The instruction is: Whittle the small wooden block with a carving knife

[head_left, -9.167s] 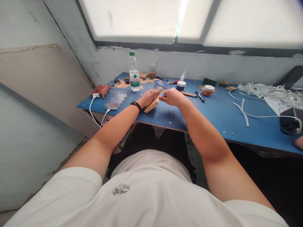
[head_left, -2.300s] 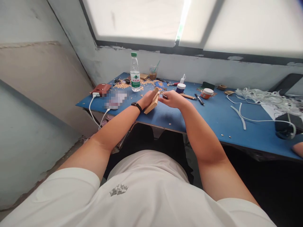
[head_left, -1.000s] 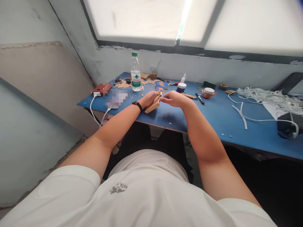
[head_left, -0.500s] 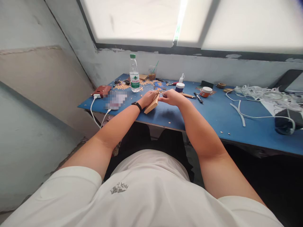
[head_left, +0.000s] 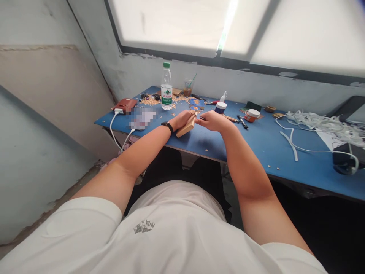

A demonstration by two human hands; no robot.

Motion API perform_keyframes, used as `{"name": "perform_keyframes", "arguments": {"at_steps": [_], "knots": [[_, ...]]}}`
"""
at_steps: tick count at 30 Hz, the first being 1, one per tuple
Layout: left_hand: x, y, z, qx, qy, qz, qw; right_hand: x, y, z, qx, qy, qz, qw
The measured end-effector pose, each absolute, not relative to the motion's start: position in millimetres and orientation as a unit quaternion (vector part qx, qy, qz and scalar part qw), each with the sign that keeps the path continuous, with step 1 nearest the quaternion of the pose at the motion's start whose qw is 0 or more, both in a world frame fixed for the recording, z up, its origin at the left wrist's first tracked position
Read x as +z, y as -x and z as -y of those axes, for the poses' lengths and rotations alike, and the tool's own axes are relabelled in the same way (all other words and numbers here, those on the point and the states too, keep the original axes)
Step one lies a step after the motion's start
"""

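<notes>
My left hand (head_left: 183,119) is closed around a pale wooden block (head_left: 186,128), tilted above the near edge of the blue table. My right hand (head_left: 212,121) is closed on a slim carving tool (head_left: 202,118); only a short dark piece of it shows, so its exact kind is unclear. This tool sits close to the block's far end, and I cannot tell whether its tip touches the wood. A thumb of the right hand reaches toward the block's right side. Wood chips (head_left: 182,98) lie scattered beyond both hands.
On the blue table (head_left: 256,146) stand a water bottle (head_left: 167,89), a plastic cup (head_left: 188,88), a blue jar (head_left: 221,107) and an orange-white jar (head_left: 252,115). A pen (head_left: 242,121) lies to the right. White cables and strips (head_left: 322,123) pile up farther right; a brown case (head_left: 125,105) rests left.
The view has tilted and shifted slightly, moving the table's contents rightward in the picture. My right hand and its tool have drawn a little away from the block, which stays in my left hand.
</notes>
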State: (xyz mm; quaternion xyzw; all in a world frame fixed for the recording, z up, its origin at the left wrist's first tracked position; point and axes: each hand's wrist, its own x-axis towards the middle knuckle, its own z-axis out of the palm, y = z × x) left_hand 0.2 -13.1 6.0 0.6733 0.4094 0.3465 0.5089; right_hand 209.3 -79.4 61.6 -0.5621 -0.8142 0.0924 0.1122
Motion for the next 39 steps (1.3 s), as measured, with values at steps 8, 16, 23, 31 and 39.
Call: {"name": "perform_keyframes", "arguments": {"at_steps": [8,16,23,31,39], "knots": [[6.3,4.5,4.0,0.37,-0.741,-0.369,0.422,56.8,-206.6,69.3,0.047,0.608,0.784,0.116],[-7.9,2.4,-2.7,0.386,-0.689,-0.364,0.494,62.7,-203.7,78.5,0.044,0.624,0.771,0.12],[-12.3,-0.9,-1.7,0.372,-0.687,-0.361,0.509,77.2,-204.7,101.5,0.167,0.558,0.804,0.119],[-2.1,-3.9,13.9,0.368,-0.67,-0.377,0.523,76.1,-210.3,93.0,0.114,0.564,0.814,0.081],[6.8,3.8,13.5,0.352,-0.72,-0.366,0.474,68.7,-212.8,80.0,0.084,0.583,0.804,0.075]]}}
